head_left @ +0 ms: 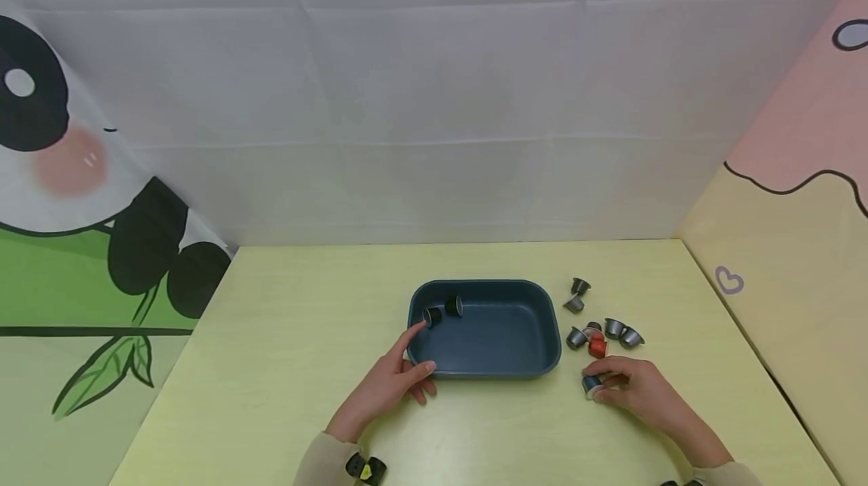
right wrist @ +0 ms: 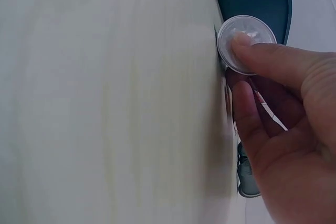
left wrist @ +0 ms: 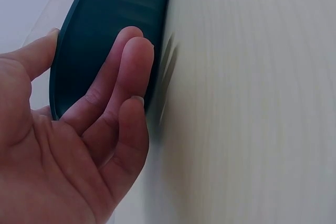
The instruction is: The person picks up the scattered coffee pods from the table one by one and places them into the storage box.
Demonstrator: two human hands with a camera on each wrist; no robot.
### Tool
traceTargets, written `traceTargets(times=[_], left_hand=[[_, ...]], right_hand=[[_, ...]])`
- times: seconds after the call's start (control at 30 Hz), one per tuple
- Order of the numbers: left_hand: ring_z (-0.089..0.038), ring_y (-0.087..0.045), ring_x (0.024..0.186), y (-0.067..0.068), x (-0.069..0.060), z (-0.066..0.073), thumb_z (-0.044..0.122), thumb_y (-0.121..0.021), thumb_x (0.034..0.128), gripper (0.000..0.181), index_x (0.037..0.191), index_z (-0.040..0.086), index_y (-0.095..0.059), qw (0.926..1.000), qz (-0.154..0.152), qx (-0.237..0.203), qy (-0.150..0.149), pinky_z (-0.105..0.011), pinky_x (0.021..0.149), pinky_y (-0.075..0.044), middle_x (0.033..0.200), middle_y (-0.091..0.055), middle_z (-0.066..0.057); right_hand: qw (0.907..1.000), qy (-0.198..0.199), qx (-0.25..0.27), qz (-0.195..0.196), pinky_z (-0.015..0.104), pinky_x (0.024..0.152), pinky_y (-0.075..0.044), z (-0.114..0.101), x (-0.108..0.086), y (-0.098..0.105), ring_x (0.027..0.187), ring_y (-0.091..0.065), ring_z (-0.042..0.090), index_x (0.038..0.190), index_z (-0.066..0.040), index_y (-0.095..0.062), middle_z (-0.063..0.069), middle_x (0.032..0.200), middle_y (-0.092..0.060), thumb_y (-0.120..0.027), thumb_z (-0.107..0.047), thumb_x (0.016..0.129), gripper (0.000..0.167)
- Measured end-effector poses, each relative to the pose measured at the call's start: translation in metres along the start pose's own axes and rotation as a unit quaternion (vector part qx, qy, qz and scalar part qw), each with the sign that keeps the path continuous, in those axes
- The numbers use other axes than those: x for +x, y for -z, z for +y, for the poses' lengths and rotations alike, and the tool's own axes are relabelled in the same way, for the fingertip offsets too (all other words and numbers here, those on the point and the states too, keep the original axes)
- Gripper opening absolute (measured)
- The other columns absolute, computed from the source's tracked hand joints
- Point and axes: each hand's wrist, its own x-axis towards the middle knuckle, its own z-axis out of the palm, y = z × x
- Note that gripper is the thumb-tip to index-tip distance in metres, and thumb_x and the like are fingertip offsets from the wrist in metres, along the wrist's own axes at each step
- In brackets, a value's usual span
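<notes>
In the head view's lower right, the right hand [head_left: 631, 388] pinched a dark blue, pale-lidded, cup-shaped capsule [head_left: 591, 383]. At lower centre, the left hand [head_left: 389, 384], loosely spread, touched a dark blue, rounded rectangular tray [head_left: 502, 343]; two small black cup-shaped capsules [head_left: 453, 306] lay in its upper left.

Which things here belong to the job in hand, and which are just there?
Part of the job:
blue capsule, pinched by the right hand
blue tray, left hand at its rim
two dark capsules inside it
likely the loose capsules beside it

Just there:
white backdrop
printed side panels
</notes>
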Motion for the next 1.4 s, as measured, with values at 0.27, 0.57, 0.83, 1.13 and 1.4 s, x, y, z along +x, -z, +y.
traceTargets(times=[0.27,0.57,0.83,1.13,1.4], left_hand=[[-0.035,-0.069,0.068,0.000,0.001,-0.003,0.034,-0.063,0.0994,0.076,0.160,0.024,-0.018,1.0000,0.001,-0.002,-0.003,-0.038,0.068,-0.056,0.083,-0.072,-0.016],[-0.035,-0.069,0.068,0.000,0.001,-0.004,0.034,-0.063,0.0995,0.076,0.160,0.024,-0.018,1.0000,-0.001,-0.003,-0.004,-0.038,0.068,-0.056,0.083,-0.072,-0.017],[-0.036,-0.069,0.069,0.000,0.001,-0.004,0.033,-0.063,0.0996,0.075,0.160,0.025,-0.018,1.0000,-0.002,-0.005,-0.004,-0.038,0.071,-0.057,0.084,-0.072,-0.016],[-0.034,-0.070,0.070,0.001,0.002,-0.005,0.034,-0.062,0.0999,0.075,0.160,0.026,-0.018,1.0000,-0.001,0.006,-0.007,-0.037,0.072,-0.056,0.084,-0.072,-0.015],[-0.035,-0.070,0.070,0.000,0.003,-0.006,0.032,-0.062,0.1004,0.074,0.160,0.027,-0.018,1.0000,-0.002,0.003,-0.009,-0.039,0.071,-0.056,0.084,-0.072,-0.015]], right_hand=[[0.9997,-0.024,-0.001,0.001,0.024,0.071,-0.055,-0.003,-0.001,0.000,0.080,-0.065,0.005,0.106,-0.010,-0.073,0.005,0.102,-0.071,-0.084,-0.011,0.079,0.029],[0.9997,0.000,-0.007,0.023,0.025,0.070,-0.056,-0.002,-0.004,0.001,0.079,-0.066,0.007,0.106,-0.010,-0.074,0.008,0.104,-0.071,-0.084,-0.008,0.079,0.029],[0.9989,-0.027,0.021,0.032,0.025,0.071,-0.057,-0.010,-0.003,0.009,0.081,-0.068,0.011,0.109,-0.005,-0.073,0.013,0.108,-0.069,-0.081,-0.004,0.081,0.029],[0.9967,-0.024,0.056,0.054,0.026,0.071,-0.058,-0.019,0.001,0.017,0.087,-0.069,0.011,0.112,0.003,-0.071,0.019,0.111,-0.067,-0.080,0.002,0.080,0.033],[0.9966,-0.015,0.054,0.060,0.027,0.073,-0.058,-0.028,0.011,0.025,0.099,-0.065,0.002,0.112,-0.001,-0.072,0.018,0.114,-0.069,-0.079,0.000,0.082,0.031]])
